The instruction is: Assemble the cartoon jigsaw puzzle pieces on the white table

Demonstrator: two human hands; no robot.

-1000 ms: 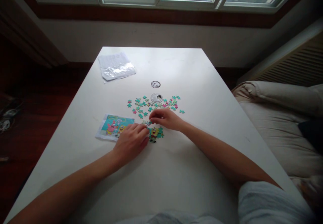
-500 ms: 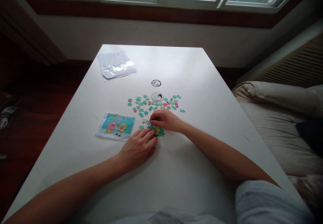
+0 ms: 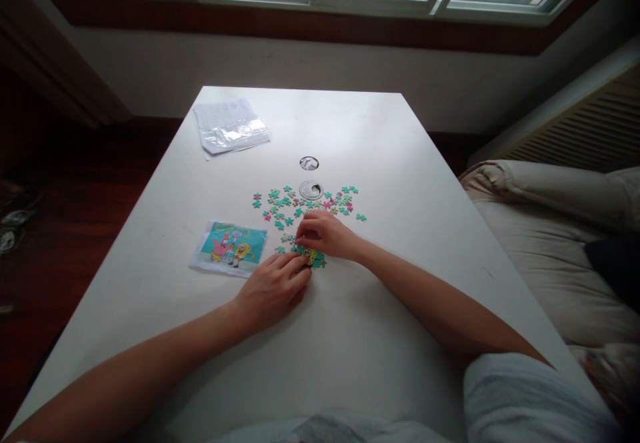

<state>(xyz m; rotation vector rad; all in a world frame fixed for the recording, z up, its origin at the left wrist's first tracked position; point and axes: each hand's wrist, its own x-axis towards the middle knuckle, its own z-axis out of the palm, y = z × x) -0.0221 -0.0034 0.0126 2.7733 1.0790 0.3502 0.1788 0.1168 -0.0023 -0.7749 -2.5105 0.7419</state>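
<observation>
A partly joined jigsaw puzzle [image 3: 317, 260] in teal and yellow lies between my hands, half covered by them. My left hand [image 3: 274, 290] rests on its left and near side, fingers stretched out and laid over the pieces. Above the far edge of the joined part, my right hand [image 3: 327, 235] has thumb and fingers pinched together at a puzzle piece, which the fingers mostly hide. A few loose puzzle pieces [image 3: 286, 238] lie by the fingertips. Farther off, many loose teal, green and pink puzzle pieces [image 3: 280, 202] are scattered across the table.
Left of my hands lies a cartoon picture sheet [image 3: 233, 248] in a clear sleeve. Papers in a plastic bag [image 3: 233, 126] lie at the table's far left. Two round fittings [image 3: 311, 190] are set in the white table [image 3: 380, 356]. A beige sofa [image 3: 530, 243] stands at the right.
Both hands stay nearly in place over the joined puzzle. The right hand's fingers shift slightly; the view tilts a little. The loose pieces look unmoved.
</observation>
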